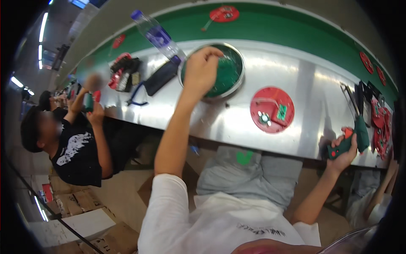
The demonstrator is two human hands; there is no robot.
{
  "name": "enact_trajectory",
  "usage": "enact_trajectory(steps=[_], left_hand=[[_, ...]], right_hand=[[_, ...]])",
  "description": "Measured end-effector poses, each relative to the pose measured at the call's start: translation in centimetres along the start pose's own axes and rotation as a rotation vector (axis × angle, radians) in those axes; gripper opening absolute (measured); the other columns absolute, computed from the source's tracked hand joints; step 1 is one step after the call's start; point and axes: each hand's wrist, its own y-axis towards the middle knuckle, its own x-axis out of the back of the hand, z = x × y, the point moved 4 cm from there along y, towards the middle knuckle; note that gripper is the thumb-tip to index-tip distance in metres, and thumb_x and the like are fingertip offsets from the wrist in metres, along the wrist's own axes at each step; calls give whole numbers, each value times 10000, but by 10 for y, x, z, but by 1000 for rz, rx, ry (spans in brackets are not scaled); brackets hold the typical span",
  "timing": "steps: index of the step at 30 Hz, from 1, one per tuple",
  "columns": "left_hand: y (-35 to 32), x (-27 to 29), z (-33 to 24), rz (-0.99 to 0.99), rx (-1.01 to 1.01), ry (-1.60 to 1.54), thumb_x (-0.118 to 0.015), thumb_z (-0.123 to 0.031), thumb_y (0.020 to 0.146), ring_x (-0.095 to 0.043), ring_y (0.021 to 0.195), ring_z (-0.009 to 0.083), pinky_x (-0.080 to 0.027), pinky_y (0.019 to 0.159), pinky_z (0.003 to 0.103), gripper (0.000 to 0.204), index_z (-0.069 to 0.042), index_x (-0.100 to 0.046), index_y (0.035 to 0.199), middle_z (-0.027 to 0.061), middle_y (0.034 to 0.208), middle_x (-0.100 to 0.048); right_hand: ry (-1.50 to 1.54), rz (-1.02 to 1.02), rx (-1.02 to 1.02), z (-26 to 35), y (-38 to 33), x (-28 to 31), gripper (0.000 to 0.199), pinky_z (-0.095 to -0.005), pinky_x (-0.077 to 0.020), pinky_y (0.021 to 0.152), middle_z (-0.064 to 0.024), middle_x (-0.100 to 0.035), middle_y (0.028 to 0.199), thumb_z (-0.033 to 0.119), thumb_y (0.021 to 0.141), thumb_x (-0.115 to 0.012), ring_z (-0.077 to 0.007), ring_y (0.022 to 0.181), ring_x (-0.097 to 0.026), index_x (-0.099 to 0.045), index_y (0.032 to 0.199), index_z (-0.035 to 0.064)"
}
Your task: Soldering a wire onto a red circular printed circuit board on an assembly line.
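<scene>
Fingers in the bowl, tool in my other hand

Fingers of my left hand point(201, 67) are bunched together and reach down into a round metal bowl point(239, 63) on the shiny bench point(292, 72). The bowl is full of small green bits point(228, 70). I cannot tell if my fingers are pinching one of them, because my hand hides the tips.

My right hand point(343, 150) is at the near edge of the bench, far over to the right. Its fingers are wrapped tight around a green tool with a red button point(353, 137). The tool points up and away from me.

Between my two hands lies a flat red disc point(272, 109) with a small green board on it. It sits just beside the bowl. More red discs point(380, 122) are piled at the right end of the bench, close to my tool.

A clear plastic bottle point(157, 34) with a blue cap lies tilted next to the bowl. A dark pouch point(160, 77) lies near it.

Another person point(78, 148) in a black shirt sits to my left, holding a green tool too.
</scene>
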Motion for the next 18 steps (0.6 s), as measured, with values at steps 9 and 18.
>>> enact_trajectory(steps=[9, 18], left_hand=[[-19, 1, -12, -60, -212, -36, -611, -148, 952, -630, 743, 129, -487, 701, 276, 215, 23, -704, 1042, 91, 812, -704], [-103, -53, -75, 137, -433, -26, -669, -14, 889, -599, 686, 239, -469, 610, 309, 72, 14, -683, 955, 131, 833, -632]], right_hand=[[-31, 75, 77, 4, -3, -4, 408, -277, -426, 501, -136, -594, 1025, 351, 1049, -397, -117, 574, -492, -535, 1126, -25], [-320, 346, 203, 14, -53, -22, 578, -269, -429, 464, -248, -640, 1075, 364, 935, -630, -155, 539, -566, -529, 1282, -87]])
